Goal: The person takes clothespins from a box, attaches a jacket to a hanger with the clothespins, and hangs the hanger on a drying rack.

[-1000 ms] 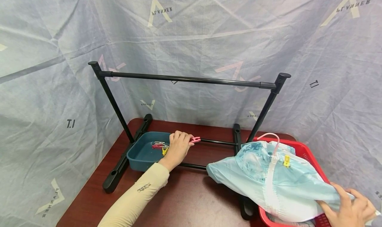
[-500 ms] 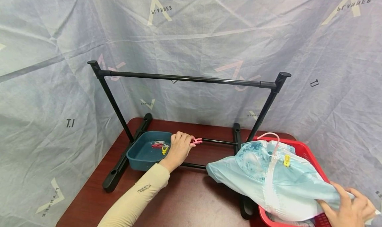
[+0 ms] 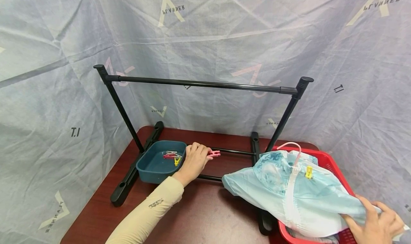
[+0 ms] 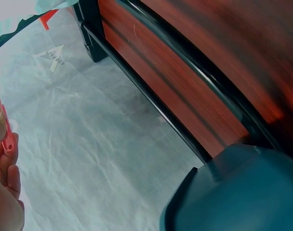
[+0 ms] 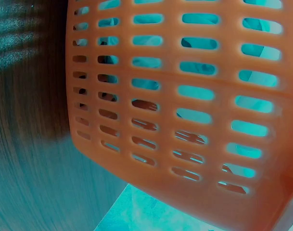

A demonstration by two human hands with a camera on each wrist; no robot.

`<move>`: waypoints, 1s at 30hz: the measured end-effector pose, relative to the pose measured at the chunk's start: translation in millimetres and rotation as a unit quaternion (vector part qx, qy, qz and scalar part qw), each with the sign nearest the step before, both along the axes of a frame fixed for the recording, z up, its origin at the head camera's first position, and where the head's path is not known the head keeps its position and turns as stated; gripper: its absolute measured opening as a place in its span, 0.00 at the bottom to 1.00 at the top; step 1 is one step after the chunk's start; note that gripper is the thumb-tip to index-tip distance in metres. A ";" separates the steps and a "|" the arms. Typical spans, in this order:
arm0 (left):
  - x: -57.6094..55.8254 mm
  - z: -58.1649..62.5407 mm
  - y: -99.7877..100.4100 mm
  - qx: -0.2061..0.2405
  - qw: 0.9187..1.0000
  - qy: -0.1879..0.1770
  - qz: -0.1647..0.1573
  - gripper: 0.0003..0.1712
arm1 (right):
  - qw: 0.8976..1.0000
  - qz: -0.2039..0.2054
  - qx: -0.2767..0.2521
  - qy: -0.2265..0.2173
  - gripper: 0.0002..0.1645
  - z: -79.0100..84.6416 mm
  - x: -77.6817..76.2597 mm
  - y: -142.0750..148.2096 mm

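My left hand pinches a pink clothespin between thumb and fingers, just right of a blue plastic tray. The left wrist view has the same clothespin at its left edge. On the right, a light blue and white garment lies over a red basket. A pink hanger sticks out of the garment, and a yellow clothespin is clipped to it. My right hand grips the garment's right end. Only the basket's slotted wall fills the right wrist view; that hand is hidden there.
Inside the tray lie a few white, red and yellow clothespins. A black rack with a crossbar stands on the dark red table, its lower bars running behind my left hand. Printed grey cloth hangs around the table.
My left hand has drifted slightly right, away from the tray, with the pink clothespin in its fingers. The right hand and the garment have stayed put.
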State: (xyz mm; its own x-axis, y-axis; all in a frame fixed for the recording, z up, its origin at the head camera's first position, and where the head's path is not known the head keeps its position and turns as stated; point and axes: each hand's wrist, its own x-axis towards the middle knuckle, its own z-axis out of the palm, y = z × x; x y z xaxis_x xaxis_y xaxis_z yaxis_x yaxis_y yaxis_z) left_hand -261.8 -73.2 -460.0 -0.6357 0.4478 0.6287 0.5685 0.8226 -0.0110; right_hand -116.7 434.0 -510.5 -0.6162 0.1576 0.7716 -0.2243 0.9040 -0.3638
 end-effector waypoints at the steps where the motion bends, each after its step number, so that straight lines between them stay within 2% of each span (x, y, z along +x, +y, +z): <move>1: 0.6 0.0 0.3 -0.001 1.000 -0.003 -0.001 0.17 | 1.000 0.000 -0.001 -0.001 0.53 -0.3 -0.1 0.2; 9: 5.9 2.3 2.9 -0.016 1.000 -0.023 -0.003 0.18 | 1.000 -0.003 -0.001 -0.005 0.54 -1.5 0.3 0.8; 13: 7.5 2.5 4.8 -0.008 0.999 -0.029 -0.011 0.18 | 1.000 -0.001 -0.002 0.004 0.53 -1.8 -0.1 0.4; 18: 8.3 0.6 7.2 -0.001 1.000 -0.026 -0.018 0.16 | 1.000 0.001 0.004 0.006 0.53 -2.1 -0.1 1.2; 30: 9.7 -1.5 10.8 -0.032 0.999 -0.019 -0.002 0.16 | 1.000 0.000 0.004 0.027 0.52 -2.0 -1.8 -0.6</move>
